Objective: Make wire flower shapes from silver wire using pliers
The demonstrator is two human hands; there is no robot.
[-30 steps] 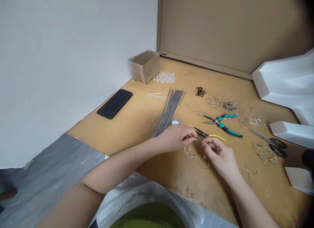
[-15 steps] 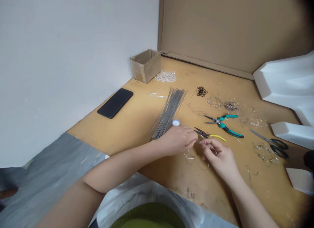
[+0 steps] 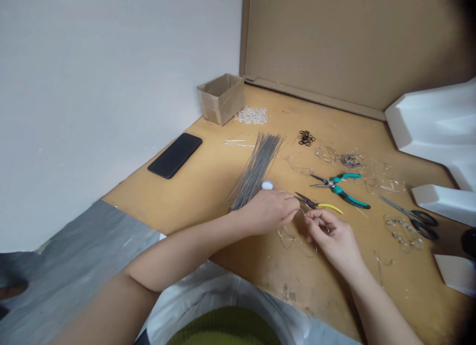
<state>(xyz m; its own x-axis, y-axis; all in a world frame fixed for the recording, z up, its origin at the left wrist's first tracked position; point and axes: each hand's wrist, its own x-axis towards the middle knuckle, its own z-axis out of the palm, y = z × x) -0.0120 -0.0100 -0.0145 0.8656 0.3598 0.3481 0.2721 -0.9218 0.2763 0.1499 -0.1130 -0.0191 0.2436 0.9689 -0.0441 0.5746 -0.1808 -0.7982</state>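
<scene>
A thin, curved metal wire (image 3: pixel 302 212) runs between my two hands over the front of the table. My left hand (image 3: pixel 273 211) is closed at one end of it, knuckles up, its fingertips mostly hidden from me. With thumb and fingers pinched together, my right hand (image 3: pixel 330 231) grips the same wire, and a bent part curves out by its fingers. Loops of thin wire (image 3: pixel 288 241) show below and between the hands; whether they join the held piece I cannot tell. Just beyond the fingers lie yellow-handled pliers (image 3: pixel 323 205), and a bundle of straight grey wires (image 3: pixel 256 171) lies past my left wrist.
Teal-handled pliers (image 3: pixel 344 191), black scissors (image 3: pixel 418 220) and tangled wire pieces (image 3: pixel 351 160) lie to the right. Farther back are black rings (image 3: pixel 306 138), small clear pieces (image 3: pixel 252 115) and a cardboard box (image 3: pixel 223 104). A phone (image 3: pixel 175 155) lies left; white foam (image 3: pixel 427 122) borders the right.
</scene>
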